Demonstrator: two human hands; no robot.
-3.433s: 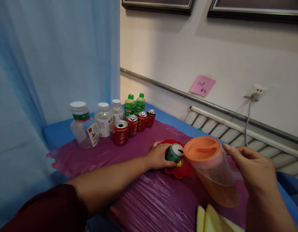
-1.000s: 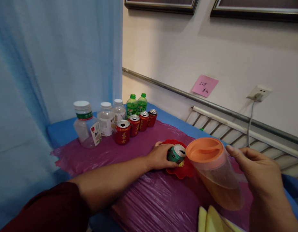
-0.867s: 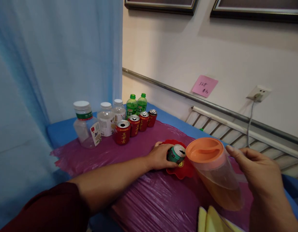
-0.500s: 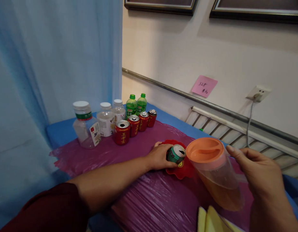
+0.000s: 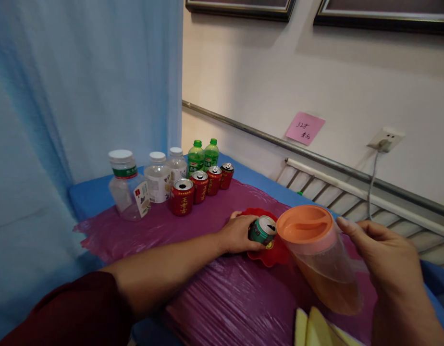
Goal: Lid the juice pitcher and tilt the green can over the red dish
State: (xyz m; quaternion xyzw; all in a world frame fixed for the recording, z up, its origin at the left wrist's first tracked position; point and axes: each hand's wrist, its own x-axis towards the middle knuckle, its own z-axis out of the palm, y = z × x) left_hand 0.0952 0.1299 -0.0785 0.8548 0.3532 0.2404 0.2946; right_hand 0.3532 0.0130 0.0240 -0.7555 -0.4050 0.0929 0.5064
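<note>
2 hands, left hand point(image 5: 240, 234) clasping green can point(image 5: 261, 232), right hand point(image 5: 391, 254) gripping tilted pitcher point(image 5: 320, 257) of brownish liquid point(image 5: 332, 290)

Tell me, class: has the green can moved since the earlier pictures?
No: the green can, held in the left hand, shows no clear shift either way against the pink note on the wall.

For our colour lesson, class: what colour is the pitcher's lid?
The lid is orange, shown in the head view.
</note>
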